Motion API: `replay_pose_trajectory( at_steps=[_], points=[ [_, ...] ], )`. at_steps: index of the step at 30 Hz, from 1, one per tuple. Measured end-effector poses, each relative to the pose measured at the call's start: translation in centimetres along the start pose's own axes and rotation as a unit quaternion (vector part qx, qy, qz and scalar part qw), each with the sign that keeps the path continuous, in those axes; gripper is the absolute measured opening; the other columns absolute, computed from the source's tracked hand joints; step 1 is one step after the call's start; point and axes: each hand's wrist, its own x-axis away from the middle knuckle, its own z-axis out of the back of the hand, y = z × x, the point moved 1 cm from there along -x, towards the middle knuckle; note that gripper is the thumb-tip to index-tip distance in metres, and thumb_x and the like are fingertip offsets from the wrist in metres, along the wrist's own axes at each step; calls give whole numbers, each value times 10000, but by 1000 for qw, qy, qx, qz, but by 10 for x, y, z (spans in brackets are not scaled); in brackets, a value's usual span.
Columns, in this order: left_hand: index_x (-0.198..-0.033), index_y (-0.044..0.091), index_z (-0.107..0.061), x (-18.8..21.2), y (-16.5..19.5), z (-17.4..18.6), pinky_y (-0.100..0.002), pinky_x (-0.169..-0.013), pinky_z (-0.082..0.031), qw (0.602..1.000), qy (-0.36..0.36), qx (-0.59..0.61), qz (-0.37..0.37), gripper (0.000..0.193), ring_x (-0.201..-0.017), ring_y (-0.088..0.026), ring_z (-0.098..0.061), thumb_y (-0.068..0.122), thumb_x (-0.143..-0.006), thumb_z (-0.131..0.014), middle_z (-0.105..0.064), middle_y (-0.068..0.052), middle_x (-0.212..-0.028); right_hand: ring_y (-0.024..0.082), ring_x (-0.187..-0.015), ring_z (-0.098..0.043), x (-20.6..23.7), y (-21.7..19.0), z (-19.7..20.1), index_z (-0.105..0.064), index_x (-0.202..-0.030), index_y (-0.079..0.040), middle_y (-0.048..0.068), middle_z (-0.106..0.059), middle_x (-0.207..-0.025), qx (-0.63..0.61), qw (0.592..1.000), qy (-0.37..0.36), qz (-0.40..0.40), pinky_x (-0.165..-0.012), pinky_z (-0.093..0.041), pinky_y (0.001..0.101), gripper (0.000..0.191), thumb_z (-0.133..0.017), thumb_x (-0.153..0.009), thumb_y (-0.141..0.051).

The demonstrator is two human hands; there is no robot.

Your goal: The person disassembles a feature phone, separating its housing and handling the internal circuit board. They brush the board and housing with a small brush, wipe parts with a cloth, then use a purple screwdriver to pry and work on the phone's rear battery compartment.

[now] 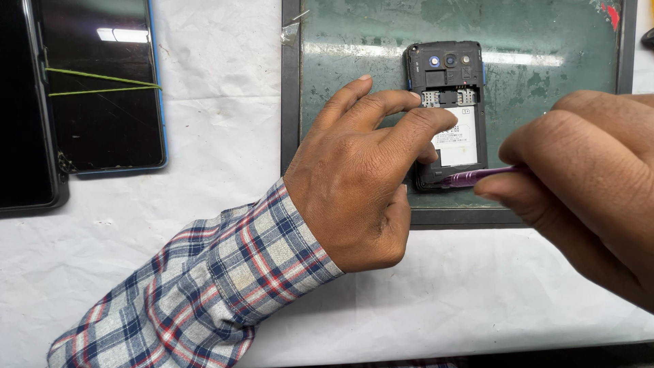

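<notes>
Left hand [354,184], coming out of a blue, red and white plaid shirt sleeve [204,293], is pressing down on a small black phone with its back cover off [449,82], fingertips [436,121] spread over the white-labelled battery [460,146] in the middle of it. So it's pinning the phone rather than gripping around it. That phone lies camera-end away from the person on a scuffed green work mat with a dark frame [545,41], toward the mat's near edge.

Right hand [586,177] comes in from the phone's right side, closed around a thin purple plastic pry tool [477,176]. The tool's tip sits at the phone's bottom edge, looks like it's touching the seam there, though the thumb of the left hand hides part of that spot so can't say for sure.

Everything rests on a white cloth-covered table [477,293]. Well off to the left of the phone, beyond the mat, lie two bigger dark-screened devices, one with a blue rim and green rubber bands stretched across it [102,82], and a black-edged one [20,102] just beside it, partly out of frame
</notes>
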Motion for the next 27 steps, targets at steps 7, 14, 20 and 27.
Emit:
replay_pose_trajectory(
  at_steps=[7, 14, 20, 27],
  points=[
    [-1400, -15, -483, 0, -1, -1, -671, -1254, -230, 1000, -5, -1, -1, 717, -1401, -383, -518, -45, -690, -573, -781, -111, -1053, 186, -538, -646, 3, 1, -4, -691, -946, -81, 91, -655, -672, -13, 999, -27, 27, -465, -482, 375, 232, -754, -803, -252],
    [-1400, -17, -485, 0, -1, -1, -676, -1257, -228, 1000, 0, -2, -2, 708, -1403, -380, -518, -40, -699, -579, -779, -116, -1062, 169, -663, -685, 6, -3, -3, -687, -967, -55, 116, -662, -841, -45, 996, 24, 73, -541, -491, 327, 145, -746, -840, -97],
    [-1399, -16, -484, 0, -1, 0, -678, -1253, -234, 1000, -4, -1, -3, 714, -1398, -376, -522, -46, -691, -569, -782, -113, -1059, 186, -720, -664, 7, -3, -2, -702, -972, -75, 149, -677, -924, -24, 997, 18, 72, -564, -497, 322, 118, -734, -857, -78],
    [-1406, -21, -477, 0, 0, -1, -684, -1251, -231, 1000, 0, 1, -2, 705, -1405, -380, -517, -47, -710, -582, -782, -117, -1055, 220, -694, -702, 1, -2, 0, -659, -1086, 6, 122, -673, -777, -28, 997, 45, 63, -571, -538, 369, 479, -710, -785, -362]
  ],
)
